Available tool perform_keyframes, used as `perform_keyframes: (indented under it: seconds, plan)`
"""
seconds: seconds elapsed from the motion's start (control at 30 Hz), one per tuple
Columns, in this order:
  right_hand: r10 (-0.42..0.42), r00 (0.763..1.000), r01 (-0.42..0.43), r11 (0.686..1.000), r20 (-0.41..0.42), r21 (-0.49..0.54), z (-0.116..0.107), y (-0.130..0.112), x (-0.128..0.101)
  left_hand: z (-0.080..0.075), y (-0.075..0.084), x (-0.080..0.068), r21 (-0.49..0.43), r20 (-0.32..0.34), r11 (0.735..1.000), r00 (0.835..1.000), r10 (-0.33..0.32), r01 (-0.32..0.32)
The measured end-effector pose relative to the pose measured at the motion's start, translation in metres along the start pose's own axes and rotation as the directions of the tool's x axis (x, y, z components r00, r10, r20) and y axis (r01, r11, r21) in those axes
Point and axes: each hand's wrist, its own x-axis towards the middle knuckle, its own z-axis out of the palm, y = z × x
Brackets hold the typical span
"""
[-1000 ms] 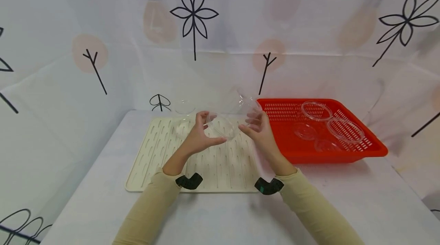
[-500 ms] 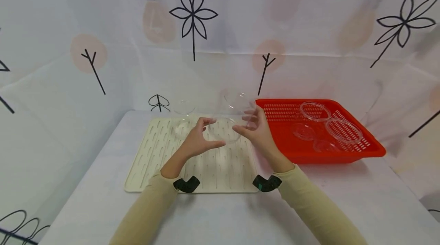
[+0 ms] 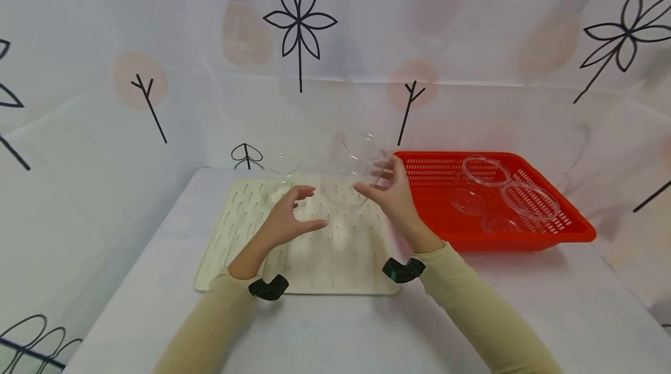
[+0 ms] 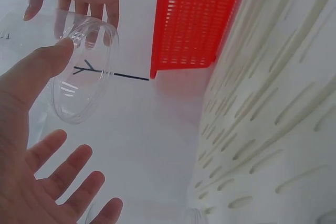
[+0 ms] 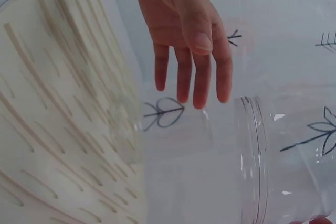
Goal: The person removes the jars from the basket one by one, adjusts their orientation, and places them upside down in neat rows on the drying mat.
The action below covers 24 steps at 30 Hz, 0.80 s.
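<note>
Visibility: the clear bowl [image 3: 350,171] is transparent, so its outline is faint against the pale backdrop in the head view; only rim glints and wall reflections mark it. In the right wrist view its rim [image 5: 251,161] shows as a thin ringed edge, with the body running off the frame at right and bottom.
Held item: one clear, round, glass-like bowl with a ridged rim, tipped on its side with the opening facing the left hand.
Location of item: lifted above the far part of the cream drying mat [image 3: 246,257], just left of the red basket [image 3: 524,240].
Right hand [image 3: 390,196]: fingers curled round the far side of the bowl, gripping it; the fingertips [image 4: 97,9] show through the clear wall in the left wrist view.
Left hand [image 3: 285,219]: empty, fingers spread and relaxed, just beside the bowl's opening. Whether the thumb [image 4: 50,61] touches the rim cannot be told.
Mat contents: two more clear pieces at the far edge, one near [image 3: 283,163], hard to make out.
Basket contents: several clear round dishes [image 3: 526,199], outlines partly lost against the red mesh.
Support: white-covered table [image 3: 335,333], printed cloth backdrop.
</note>
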Motion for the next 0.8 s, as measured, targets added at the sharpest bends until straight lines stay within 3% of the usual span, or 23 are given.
perform_keyframes:
  seconds: [0.2,0.47,0.63,0.8]
  plan:
    - [0.026,0.999,-0.025,0.999,-0.031,0.024,0.001,0.027,0.015,-0.007,-0.013,-0.01,0.039,-0.024,0.999,1.0,-0.009,0.01]
    - [0.028,0.998,-0.028,1.0,-0.059,0.008,0.007,0.037,0.021,-0.025,-0.034,-0.03,0.09,-0.019,0.995,0.999,-0.032,0.034]
    - [0.053,0.996,-0.054,0.999,-0.066,-0.007,0.011,0.045,0.026,-0.037,-0.047,-0.045,0.152,0.025,0.986,0.997,-0.068,0.063]
    - [0.097,0.991,-0.1,0.995,-0.09,-0.02,0.014,0.055,0.031,-0.043,-0.056,-0.054,0.206,0.083,0.977,0.994,-0.068,0.05]
